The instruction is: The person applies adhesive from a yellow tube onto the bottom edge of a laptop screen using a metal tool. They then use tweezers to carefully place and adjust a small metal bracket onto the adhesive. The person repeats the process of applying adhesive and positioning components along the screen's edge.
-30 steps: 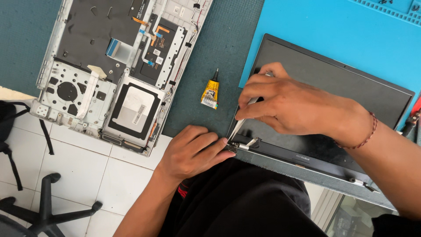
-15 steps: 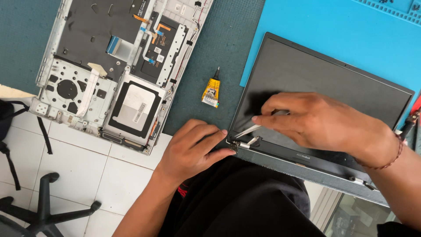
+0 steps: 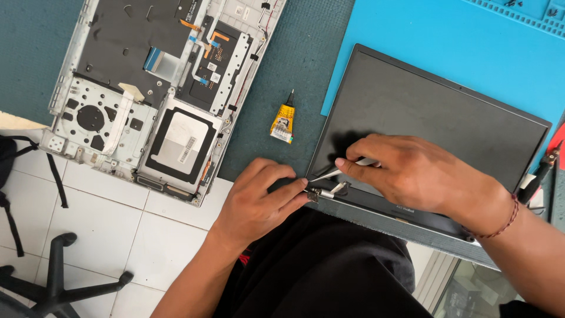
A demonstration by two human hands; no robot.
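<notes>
Right hand (image 3: 412, 174) over screen panel (image 3: 435, 123) corner (tweezers (image 3: 329, 174) pinched), left hand (image 3: 259, 197) beside

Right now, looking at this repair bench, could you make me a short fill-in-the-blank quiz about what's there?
1. The right hand holds thin metal ____ at the screen's corner.
2. The left hand presses on the laptop screen at its ____ near corner.
3. The small glue tube is ____ in colour.
4. The screen lies partly on a ____ mat.

Missing words: tweezers; left; yellow; blue
</notes>
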